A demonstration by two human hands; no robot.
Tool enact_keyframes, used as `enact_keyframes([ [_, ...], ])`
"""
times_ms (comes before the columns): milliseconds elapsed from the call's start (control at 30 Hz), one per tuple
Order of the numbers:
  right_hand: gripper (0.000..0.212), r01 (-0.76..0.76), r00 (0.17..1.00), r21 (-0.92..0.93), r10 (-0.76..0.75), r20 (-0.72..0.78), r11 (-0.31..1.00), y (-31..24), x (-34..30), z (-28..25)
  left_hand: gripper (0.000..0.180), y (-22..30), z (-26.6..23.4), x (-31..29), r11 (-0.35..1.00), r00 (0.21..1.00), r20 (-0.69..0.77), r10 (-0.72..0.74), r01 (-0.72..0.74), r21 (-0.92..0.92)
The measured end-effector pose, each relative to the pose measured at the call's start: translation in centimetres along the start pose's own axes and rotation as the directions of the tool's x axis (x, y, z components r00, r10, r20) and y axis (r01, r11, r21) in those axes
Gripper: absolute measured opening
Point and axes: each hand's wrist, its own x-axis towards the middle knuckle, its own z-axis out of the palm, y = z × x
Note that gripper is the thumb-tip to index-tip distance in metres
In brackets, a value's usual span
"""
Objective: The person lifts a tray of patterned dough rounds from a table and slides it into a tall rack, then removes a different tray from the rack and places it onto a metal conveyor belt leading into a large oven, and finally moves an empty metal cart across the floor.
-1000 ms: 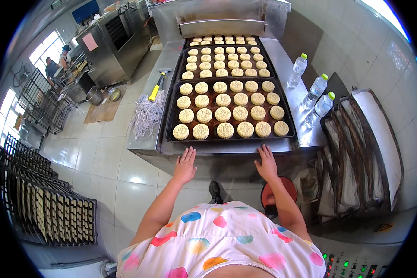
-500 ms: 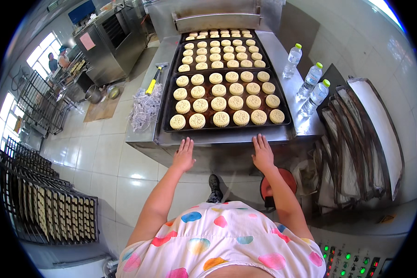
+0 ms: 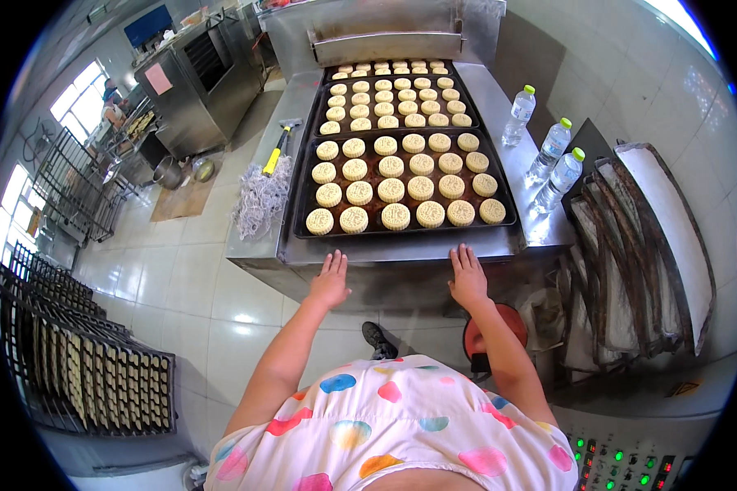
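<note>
My left hand (image 3: 330,281) rests with its fingers stretched out at the front edge of the steel conveyor table (image 3: 401,248), left of its middle. Farther right on the same edge lies my right hand (image 3: 468,277), also flat and holding nothing. Just beyond both hands is a dark baking tray (image 3: 499,225) with rows of round, pale mooncakes (image 3: 395,217) stamped on top. A second tray of mooncakes (image 3: 384,108) sits behind it, and a third (image 3: 380,68) lies partly at the oven opening.
Three water bottles (image 3: 562,173) with green caps stand on the right ledge. A yellow-handled scraper (image 3: 277,151) and tangled white string (image 3: 262,196) lie on the left. Stacked trays (image 3: 630,254) lean at right. Loaded racks (image 3: 115,376), a red stool (image 3: 512,323) and a distant person (image 3: 112,106) are around.
The view has shifted slightly, so the trays and table appear a little lower and to the right. Both hands stay flat at the table edge. A foot below has moved.
</note>
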Motion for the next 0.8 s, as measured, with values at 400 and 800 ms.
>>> enact_keyframes([
  [400, 0.074, -0.004, 1.0, -0.096, 0.003, -0.01, 0.995, -1.2, 1.1, 0.0, 0.08, 1.4, -0.9, 0.7, 0.977, 0.999, 0.042, -0.031, 0.021, 0.213],
  [800, 0.044, 0.094, 0.993, -0.395, -0.116, -0.034, 0.914, -1.1, 4.7, 2.6, 0.057, 1.6, 0.9, 3.0, 0.897, 0.984, -0.143, 0.103, -0.029, 0.442],
])
